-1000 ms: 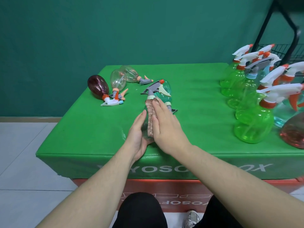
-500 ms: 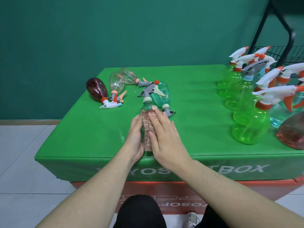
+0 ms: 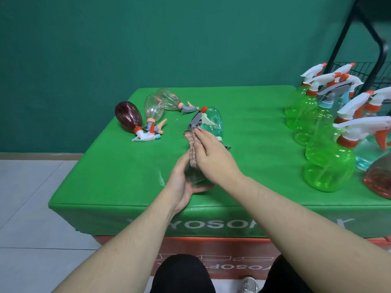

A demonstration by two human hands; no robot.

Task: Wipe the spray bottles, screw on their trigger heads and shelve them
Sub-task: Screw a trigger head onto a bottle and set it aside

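Note:
A clear green spray bottle point(image 3: 195, 176) lies on its side near the front of the green table point(image 3: 118, 178), its grey trigger head point(image 3: 195, 120) pointing away from me. My left hand point(image 3: 182, 180) cradles the bottle's base and left side. A pinkish-brown cloth point(image 3: 191, 148) lies along the bottle's top, and my right hand point(image 3: 213, 155) presses on it with straight fingers. A teal bottle point(image 3: 213, 122) lies just behind.
A dark red bottle point(image 3: 127, 116) and two clear bottles point(image 3: 153, 107) lie at the back left with loose trigger heads point(image 3: 146, 136). Several upright green bottles point(image 3: 326, 166) with white heads stand on the right, by a pink bottle point(image 3: 378, 178). A black wire rack point(image 3: 372, 72) is behind them.
My right hand has slid the cloth forward along the bottle toward its neck. My left hand has kept its hold on the bottle's base.

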